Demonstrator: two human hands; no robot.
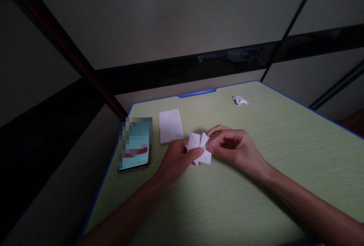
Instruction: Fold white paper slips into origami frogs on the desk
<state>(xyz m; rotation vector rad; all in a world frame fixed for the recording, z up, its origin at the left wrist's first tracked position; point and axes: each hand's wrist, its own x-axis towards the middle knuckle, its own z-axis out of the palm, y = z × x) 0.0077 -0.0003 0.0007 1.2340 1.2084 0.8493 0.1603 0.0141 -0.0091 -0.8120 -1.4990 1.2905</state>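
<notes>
Between both hands is a small folded white paper (pixel 195 140), creased from its middle and with several pointed flaps standing out around it. My left hand (pixel 178 157) grips it from the left, thumb lying across the front near the centre and the other fingers mostly hidden behind. On the opposite side my right hand (pixel 231 142) pinches the paper's right edge between thumb and fingertips. The paper is held just above the light green table (pixel 273 132); whether it touches the surface I cannot tell.
A stack of white paper sheets (pixel 171 126) lies behind my left hand. Further left a phone (pixel 136 145) with a lit, partly blurred screen rests by the table's blue edge. At the far right sits a small folded paper figure (pixel 239 100). Wardrobe-like panels (pixel 182 18) stand behind the table.
</notes>
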